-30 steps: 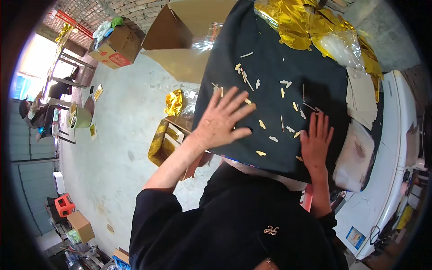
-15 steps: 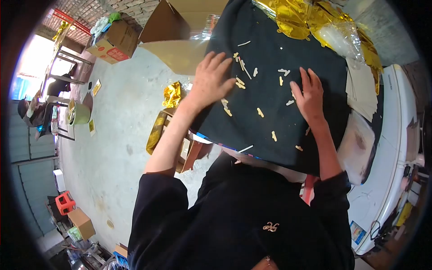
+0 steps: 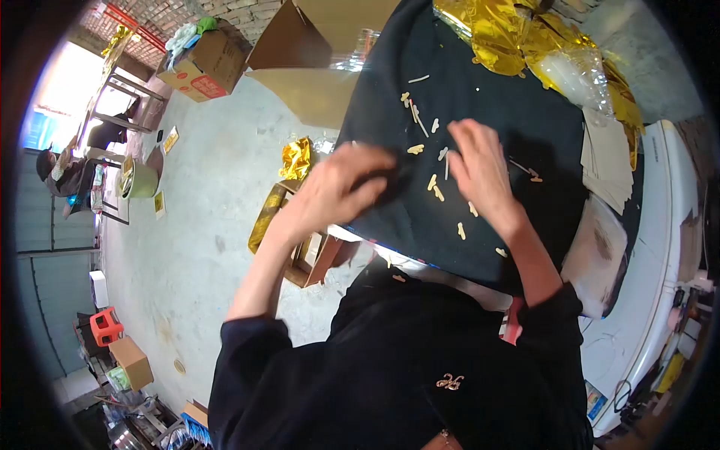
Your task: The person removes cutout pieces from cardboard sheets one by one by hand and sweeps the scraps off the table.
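Small pale knobbly pieces [image 3: 416, 149] and thin white sticks [image 3: 421, 120] lie scattered on a black cloth [image 3: 397, 202] over the table. My left hand [image 3: 337, 187] hovers by the cloth's left edge, fingers bent and thumb apart, with nothing visible in it. Above the middle of the cloth, my right hand [image 3: 481, 174] is open, its fingers stretched forward and slightly blurred. A grey-white piece [image 3: 443, 153] lies just left of its thumb. Its palm side is hidden, and I cannot tell whether it touches the cloth. Another small piece [image 3: 399, 278] rests on my dark clothing.
Gold foil [image 3: 495, 41] with clear plastic lies at the table's far end. White sheets [image 3: 606, 161] and a clear bag [image 3: 596, 251] are on the right, beside a white appliance [image 3: 652, 225]. Open cardboard boxes [image 3: 304, 97] stand on the floor to the left. A person [image 3: 60, 172] sits far left.
My left hand has drawn back toward the cloth's left edge, its fingers bending. My right hand has moved left toward the middle. Several pale pieces near it have shifted.
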A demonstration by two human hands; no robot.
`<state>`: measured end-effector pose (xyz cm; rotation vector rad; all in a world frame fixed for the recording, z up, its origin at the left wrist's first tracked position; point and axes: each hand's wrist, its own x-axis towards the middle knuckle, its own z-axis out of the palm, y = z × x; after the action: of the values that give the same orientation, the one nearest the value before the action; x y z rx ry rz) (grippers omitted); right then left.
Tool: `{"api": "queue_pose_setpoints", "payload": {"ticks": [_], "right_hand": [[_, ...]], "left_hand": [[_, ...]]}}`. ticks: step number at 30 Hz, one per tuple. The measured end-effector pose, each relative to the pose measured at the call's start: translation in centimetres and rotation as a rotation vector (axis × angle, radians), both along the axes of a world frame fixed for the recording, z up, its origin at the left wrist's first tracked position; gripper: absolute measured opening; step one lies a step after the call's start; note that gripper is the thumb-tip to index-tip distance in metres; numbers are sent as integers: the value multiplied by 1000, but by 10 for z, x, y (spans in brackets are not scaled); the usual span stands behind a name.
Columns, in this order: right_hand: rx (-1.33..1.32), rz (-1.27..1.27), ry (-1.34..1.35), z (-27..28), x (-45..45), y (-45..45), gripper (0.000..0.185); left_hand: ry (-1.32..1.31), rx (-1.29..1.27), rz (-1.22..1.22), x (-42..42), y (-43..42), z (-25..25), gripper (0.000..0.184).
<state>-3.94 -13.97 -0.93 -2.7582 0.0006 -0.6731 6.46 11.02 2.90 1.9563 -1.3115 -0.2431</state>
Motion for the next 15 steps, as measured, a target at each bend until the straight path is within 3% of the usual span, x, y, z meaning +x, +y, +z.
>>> {"api": "queue_pose_setpoints", "payload": {"ticks": [1,3,5,7,9,12,15], "right_hand": [[-113,-100,-32,-22,10,-16,33],[-178,-123,144,-15,10,5,29],[-126,64,235,-7,-18,51,25],[119,500,285,-1,-54,77,22],[511,739,411,7,-71,78,23],[129,493,46,3,-15,31,25],[87,13,-82,-19,40,-6,32]], "left_hand": [[-42,-14,30,16,-16,-8,35],[-189,-70,118,47,-49,-39,41],[-401,11,201,54,-71,-59,44],[-386,150,124,41,-65,-51,46],[-327,201,52,34,-54,-43,34],[-315,269,-43,38,-47,-30,24],[-412,136,104,57,-75,-18,24]]}}
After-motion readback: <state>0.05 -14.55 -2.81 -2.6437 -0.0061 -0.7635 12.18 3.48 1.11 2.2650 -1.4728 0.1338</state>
